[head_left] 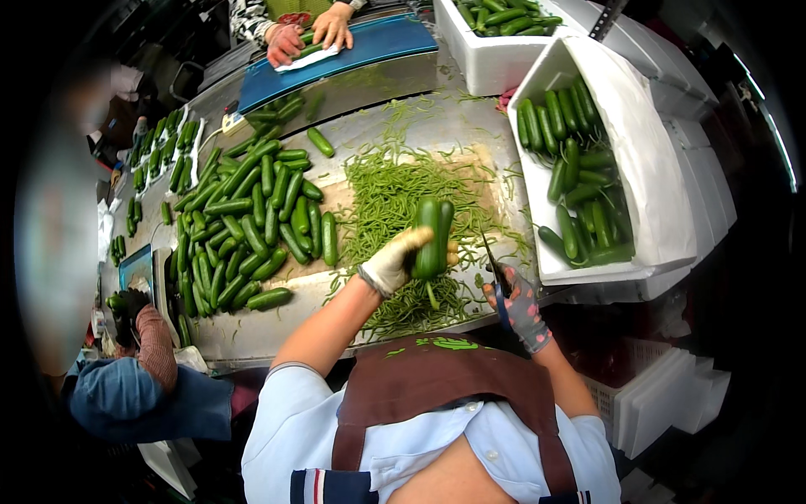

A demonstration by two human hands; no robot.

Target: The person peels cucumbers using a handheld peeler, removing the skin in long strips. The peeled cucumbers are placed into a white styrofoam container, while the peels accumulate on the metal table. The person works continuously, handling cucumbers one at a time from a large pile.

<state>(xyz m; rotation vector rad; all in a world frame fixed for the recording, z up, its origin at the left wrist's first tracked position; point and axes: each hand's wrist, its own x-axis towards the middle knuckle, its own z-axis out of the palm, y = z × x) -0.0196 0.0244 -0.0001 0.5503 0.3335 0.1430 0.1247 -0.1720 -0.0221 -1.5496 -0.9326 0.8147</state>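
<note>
- Held cucumbers (429,239): 2, side by side, in left hand (395,262), raised over green trimmings (390,197) on metal table (227,336).
- Long axis: runs away from the wearer, near upright in view, top ends leaning slightly right. The 2 lie roughly parallel.
- Ends: rounded far ends point across the table; near end shows a thin pale-green stalk toward the wearer.
- Look: dark green, glossy, smooth, thick, fairly straight; lighter highlights along the sides.
- Left grip: pale glove, fingers wrapped around the pair from below, thumb on the left side; closed on them.
- Right hand (522,311): grey glove with pink spots, curled round the handles of scissors (501,307), right of the cucumbers, apart from them. Blades point away and slightly left; can't tell if parted.
- Left: big cucumber heap (252,206), mixed directions.
- Right: white foam box (558,273) with more cucumbers.
</note>
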